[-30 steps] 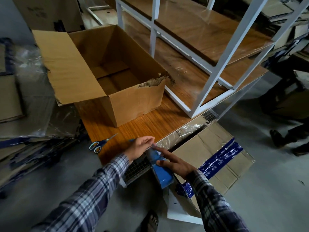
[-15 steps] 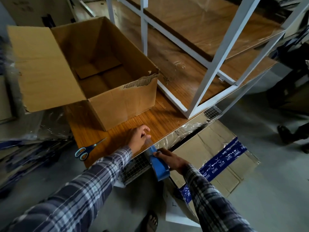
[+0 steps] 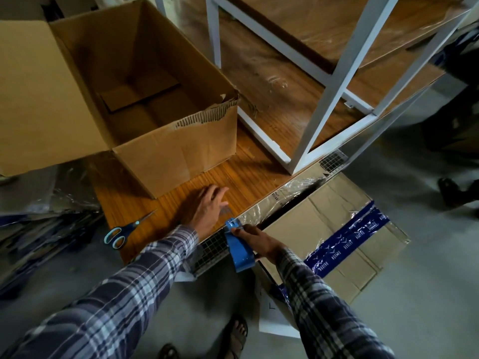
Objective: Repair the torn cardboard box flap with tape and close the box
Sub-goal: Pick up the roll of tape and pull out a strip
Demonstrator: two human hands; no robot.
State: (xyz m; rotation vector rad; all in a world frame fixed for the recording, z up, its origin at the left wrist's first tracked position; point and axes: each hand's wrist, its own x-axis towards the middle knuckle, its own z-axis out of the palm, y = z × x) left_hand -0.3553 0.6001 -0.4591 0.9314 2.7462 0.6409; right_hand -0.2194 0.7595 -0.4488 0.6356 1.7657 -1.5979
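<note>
My right hand [image 3: 255, 238] grips the blue tape dispenser [image 3: 239, 251] at the near edge of the wooden board [image 3: 248, 177], fingers curled round its body. My left hand [image 3: 204, 209] rests on the board just beyond the dispenser's front, fingers spread and mostly straight over a short clear strip of tape [image 3: 225, 210]; whether they pinch that strip I cannot tell. Both sleeves are plaid.

Left of the dispenser, blue-handled scissors [image 3: 121, 233] lie on the board, apart from both hands. Beyond the dispenser stands the open cardboard box [image 3: 166, 151], upright on the board, its near wall ragged along the torn top edge [image 3: 204, 116], one large flap [image 3: 44, 99] folded out to the left. Right of the dispenser, a flattened carton [image 3: 337, 229] banded with blue printed tape lies on the floor. Further back from the dispenser, a white metal frame [image 3: 334, 81] stands on the board beside the box.
</note>
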